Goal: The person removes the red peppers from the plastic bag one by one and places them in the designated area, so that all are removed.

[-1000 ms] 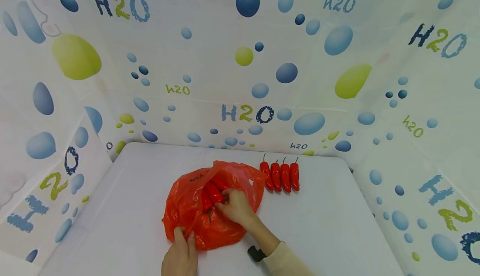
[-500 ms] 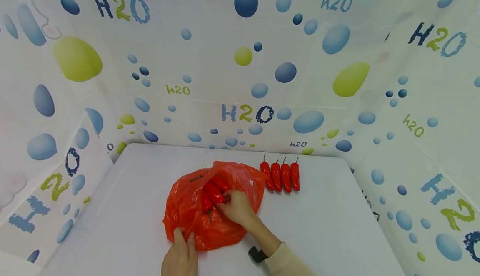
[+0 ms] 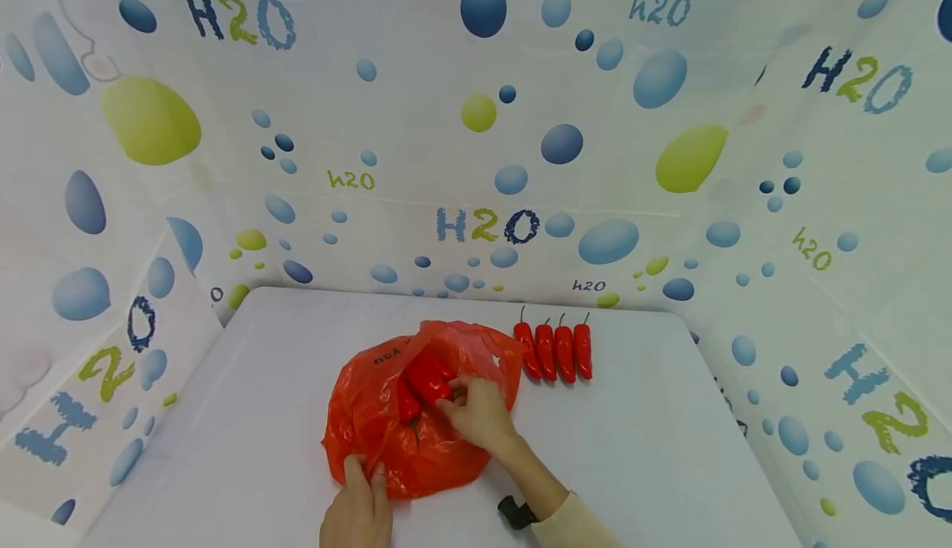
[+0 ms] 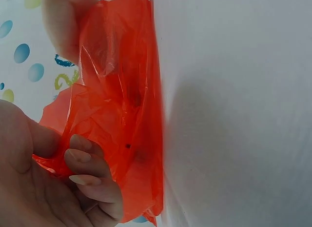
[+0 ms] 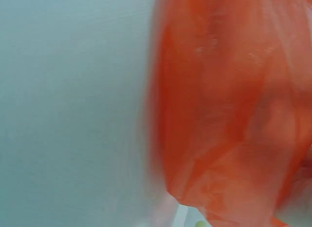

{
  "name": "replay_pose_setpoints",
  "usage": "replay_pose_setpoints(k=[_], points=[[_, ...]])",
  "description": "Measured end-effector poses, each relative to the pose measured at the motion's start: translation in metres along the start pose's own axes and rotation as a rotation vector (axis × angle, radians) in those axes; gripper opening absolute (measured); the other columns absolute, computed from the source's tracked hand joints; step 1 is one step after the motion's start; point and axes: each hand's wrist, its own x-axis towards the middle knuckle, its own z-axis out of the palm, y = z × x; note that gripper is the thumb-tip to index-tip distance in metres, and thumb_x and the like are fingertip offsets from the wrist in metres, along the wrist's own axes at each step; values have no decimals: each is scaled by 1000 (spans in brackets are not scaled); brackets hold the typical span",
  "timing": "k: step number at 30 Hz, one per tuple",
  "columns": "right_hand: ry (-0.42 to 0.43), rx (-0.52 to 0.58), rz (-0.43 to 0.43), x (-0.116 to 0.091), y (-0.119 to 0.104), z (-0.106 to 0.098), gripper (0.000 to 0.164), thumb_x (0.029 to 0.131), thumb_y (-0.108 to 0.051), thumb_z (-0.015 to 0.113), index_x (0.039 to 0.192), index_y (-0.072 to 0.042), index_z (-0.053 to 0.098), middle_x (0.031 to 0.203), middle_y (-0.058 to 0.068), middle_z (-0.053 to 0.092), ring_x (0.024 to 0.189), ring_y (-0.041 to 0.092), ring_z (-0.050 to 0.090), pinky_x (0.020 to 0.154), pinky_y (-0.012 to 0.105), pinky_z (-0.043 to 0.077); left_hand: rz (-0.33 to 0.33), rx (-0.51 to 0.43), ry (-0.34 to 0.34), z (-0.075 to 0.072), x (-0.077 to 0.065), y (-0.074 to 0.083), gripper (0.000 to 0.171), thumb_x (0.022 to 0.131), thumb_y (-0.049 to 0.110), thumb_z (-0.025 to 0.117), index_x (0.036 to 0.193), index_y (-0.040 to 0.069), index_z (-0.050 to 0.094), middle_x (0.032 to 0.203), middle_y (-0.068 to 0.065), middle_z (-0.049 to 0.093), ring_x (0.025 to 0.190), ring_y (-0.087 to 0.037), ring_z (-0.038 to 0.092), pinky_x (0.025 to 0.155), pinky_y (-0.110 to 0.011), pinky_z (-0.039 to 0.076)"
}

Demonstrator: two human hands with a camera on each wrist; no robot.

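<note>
A red plastic bag [image 3: 364, 416] with dark lettering lies on the white table, its mouth turned up and open. Several shiny red chili peppers [image 3: 428, 383] show inside it, one with a dark green stem. My left hand [image 3: 359, 505] pinches the bag's near edge between thumb and curled fingers; the left wrist view shows the film [image 4: 117, 114] bunched in that hand [image 4: 58, 173]. Reaching into the mouth, my right hand [image 3: 482, 417] pinches the end of one chili pepper. In the right wrist view the blurred bag [image 5: 219, 114] hides most of that hand.
Several red chili peppers [image 3: 564, 353] lie side by side right of the bag, stems pointing to the back. The white table [image 3: 632, 440] ends at a patterned curtain [image 3: 476, 159] behind and at both sides. A black strap device [image 3: 516, 513] sits on my right wrist.
My right hand has shifted slightly to the right, and the chili pepper at its fingertips has turned and lifted a little. My left hand keeps its hold on the bag's edge.
</note>
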Motion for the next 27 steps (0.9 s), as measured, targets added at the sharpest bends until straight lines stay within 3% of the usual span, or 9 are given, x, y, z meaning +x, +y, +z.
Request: replay_pose_setpoints(k=[8, 16, 27], points=[[41, 23, 7, -6, -8, -12, 37, 93, -26, 81, 123, -5, 73, 94, -4, 75, 80, 6, 68, 72, 26, 59, -5, -5, -11, 1, 0, -1, 34, 112, 28, 44, 123, -4, 40, 63, -5, 52, 53, -22, 54, 51, -37, 39], [70, 67, 46, -16, -15, -19, 40, 93, -27, 82, 127, -8, 73, 93, -6, 74, 79, 7, 68, 71, 28, 59, -17, -4, -27, 1, 0, -2, 33, 111, 27, 45, 123, -3, 40, 63, -4, 51, 53, -22, 53, 52, -36, 39], [112, 95, 14, -21, -17, -27, 39, 93, -26, 82, 126, -8, 73, 95, -5, 74, 80, 8, 69, 73, 26, 59, -9, -11, -28, 1, 2, -1, 32, 112, 28, 44, 121, -2, 40, 63, -5, 49, 52, -22, 51, 51, -36, 38]])
